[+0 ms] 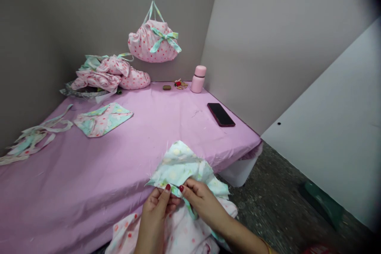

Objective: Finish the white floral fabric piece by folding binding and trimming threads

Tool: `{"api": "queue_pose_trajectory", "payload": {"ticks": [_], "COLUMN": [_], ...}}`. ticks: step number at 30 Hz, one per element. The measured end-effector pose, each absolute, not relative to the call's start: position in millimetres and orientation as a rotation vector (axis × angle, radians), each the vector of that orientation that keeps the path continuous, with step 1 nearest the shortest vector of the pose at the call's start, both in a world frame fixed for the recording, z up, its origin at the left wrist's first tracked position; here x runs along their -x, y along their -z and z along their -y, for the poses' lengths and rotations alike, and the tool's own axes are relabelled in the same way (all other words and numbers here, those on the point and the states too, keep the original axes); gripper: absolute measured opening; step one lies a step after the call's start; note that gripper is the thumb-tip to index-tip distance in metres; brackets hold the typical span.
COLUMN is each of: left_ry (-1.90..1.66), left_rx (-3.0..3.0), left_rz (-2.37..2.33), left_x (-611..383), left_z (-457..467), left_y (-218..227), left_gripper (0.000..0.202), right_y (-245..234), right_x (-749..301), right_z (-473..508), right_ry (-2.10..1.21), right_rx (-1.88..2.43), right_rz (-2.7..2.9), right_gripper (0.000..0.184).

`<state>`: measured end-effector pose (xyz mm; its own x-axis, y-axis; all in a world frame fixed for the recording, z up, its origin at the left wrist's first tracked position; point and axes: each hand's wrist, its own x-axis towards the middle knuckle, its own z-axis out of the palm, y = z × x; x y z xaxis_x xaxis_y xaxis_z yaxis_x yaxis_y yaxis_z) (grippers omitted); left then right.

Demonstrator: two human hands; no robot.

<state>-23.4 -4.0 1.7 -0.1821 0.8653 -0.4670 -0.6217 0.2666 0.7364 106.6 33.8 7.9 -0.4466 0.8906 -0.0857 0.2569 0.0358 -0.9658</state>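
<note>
At the table's front edge, my left hand (159, 202) pinches the edge of a mint-green printed fabric piece (181, 162) between thumb and fingers. Close beside it, my right hand (198, 196) is closed on the same cloth, thumb pressed against bent fingers. Whether a needle is between the fingertips is too small to tell. A narrow green fabric strip (191, 210) hangs below the right fingers. Pink dotted cloth (181, 232) lies beneath both hands, toward my lap. The upper part of the green fabric rests on the pink-covered table (127, 162).
A folded fabric piece (102, 119) and cut strips (38, 137) lie at left, before a heap of dotted cloth (110, 75). A dotted bag (153, 41) hangs on the wall. Toward the back right are a phone (221, 114), a pink bottle (198, 79) and a thread spool (167, 87).
</note>
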Motion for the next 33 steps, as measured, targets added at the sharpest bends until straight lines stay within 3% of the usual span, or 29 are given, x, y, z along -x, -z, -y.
{"api": "queue_pose_trajectory", "payload": {"ticks": [33], "left_ry": [-1.368], "left_rx": [-0.326], "left_rz": [-1.116], "left_x": [24.6], "left_z": [8.2], "left_y": [-4.4], "left_gripper": [0.028], "right_y": [-11.7], "right_x": [-105.8], "right_z": [-35.8], "right_ry": [-1.4], "right_rx": [1.264], "right_rz": [1.747], "right_gripper": [0.026]}}
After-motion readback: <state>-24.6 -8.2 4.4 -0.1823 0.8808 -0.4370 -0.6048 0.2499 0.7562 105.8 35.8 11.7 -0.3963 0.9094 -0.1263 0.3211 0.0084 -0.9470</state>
